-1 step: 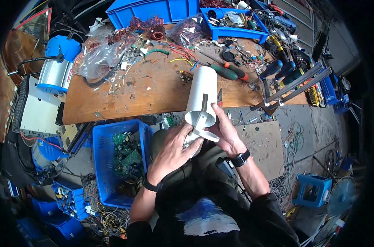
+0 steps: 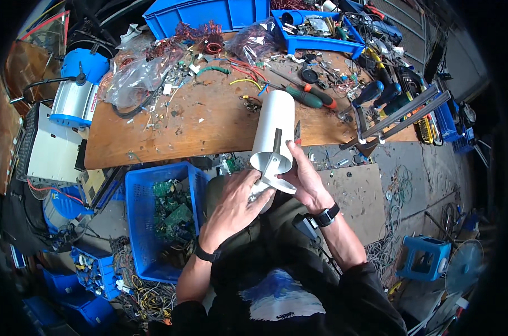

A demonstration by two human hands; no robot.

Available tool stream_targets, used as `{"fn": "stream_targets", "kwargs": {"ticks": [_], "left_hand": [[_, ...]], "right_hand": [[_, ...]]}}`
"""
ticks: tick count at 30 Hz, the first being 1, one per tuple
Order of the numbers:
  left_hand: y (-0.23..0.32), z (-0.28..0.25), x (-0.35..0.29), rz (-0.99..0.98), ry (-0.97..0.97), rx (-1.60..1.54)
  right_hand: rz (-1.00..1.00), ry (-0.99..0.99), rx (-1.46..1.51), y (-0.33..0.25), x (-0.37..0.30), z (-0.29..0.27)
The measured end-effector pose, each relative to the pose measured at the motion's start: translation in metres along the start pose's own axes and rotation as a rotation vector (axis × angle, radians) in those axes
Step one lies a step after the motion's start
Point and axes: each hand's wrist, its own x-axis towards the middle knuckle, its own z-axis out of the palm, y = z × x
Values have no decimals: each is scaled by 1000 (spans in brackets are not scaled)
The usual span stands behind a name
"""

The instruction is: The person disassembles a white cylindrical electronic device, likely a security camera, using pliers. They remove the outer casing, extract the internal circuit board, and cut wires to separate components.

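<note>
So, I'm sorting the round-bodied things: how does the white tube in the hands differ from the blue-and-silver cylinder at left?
The white tube is plain white; the blue-and-silver cylinder has blue ends and a shiny middle. The white tube is between the left hand and right hand; no hand touches the blue-and-silver cylinder. Both have rounded bodies.

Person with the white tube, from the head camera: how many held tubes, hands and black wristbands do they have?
Held white tube: 1
Hands (left hand, right hand): 2
Black wristbands (left one, right one): 2
Total: 5
</note>
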Motion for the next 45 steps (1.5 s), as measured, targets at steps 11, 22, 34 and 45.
{"fn": "stream_targets", "kwargs": {"ticks": [11, 22, 34, 45], "left_hand": [[19, 1, -15, 40, 234, 436], [11, 18, -19, 24, 265, 448], [16, 14, -11, 55, 168, 247], [-3, -11, -6, 33, -144, -202]], "right_hand": [[79, -96, 216, 11, 2, -7], [102, -49, 224, 12, 0, -5], [127, -104, 243, 0, 0, -7], [187, -177, 243, -4, -3, -9]]}}
